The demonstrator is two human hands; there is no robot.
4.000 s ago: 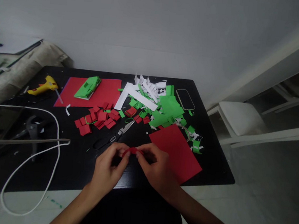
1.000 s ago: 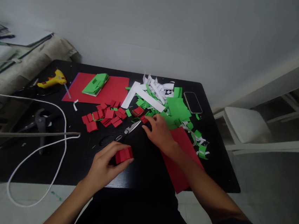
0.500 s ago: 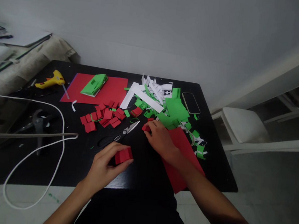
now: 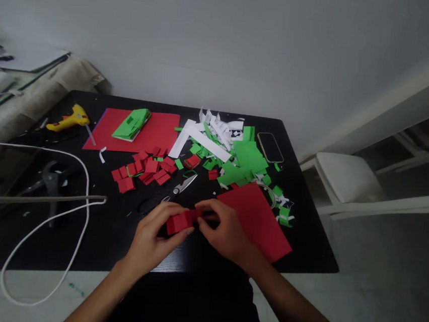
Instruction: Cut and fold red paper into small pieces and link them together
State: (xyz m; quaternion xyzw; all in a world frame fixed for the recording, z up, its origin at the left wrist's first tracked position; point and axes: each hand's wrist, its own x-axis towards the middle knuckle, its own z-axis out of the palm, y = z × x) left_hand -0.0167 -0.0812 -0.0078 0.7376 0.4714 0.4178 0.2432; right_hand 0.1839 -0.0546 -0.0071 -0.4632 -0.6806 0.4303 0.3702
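Observation:
My left hand (image 4: 156,236) grips a stack of folded red paper pieces (image 4: 178,222) between thumb and fingers, above the near edge of the black table. Pinched in my right hand (image 4: 223,227) is a small red paper piece (image 4: 195,214), held against the right end of that stack. Whether the two are joined I cannot tell. Just beyond the hands lie open scissors (image 4: 177,189) with black handles. A pile of folded red pieces (image 4: 149,167) sits left of the scissors, with bits of green among them.
Green paper scraps (image 4: 247,159) and white strips (image 4: 212,143) cover the back middle. Red sheets (image 4: 258,221) lie at right, near a phone (image 4: 270,147). A yellow glue gun (image 4: 70,118), a green paper bundle (image 4: 132,124) and a looped white cable (image 4: 83,219) are at left.
My right hand has come back toward me and left with a small red piece, from near the scraps to the stack in my left hand. The left hand keeps its hold.

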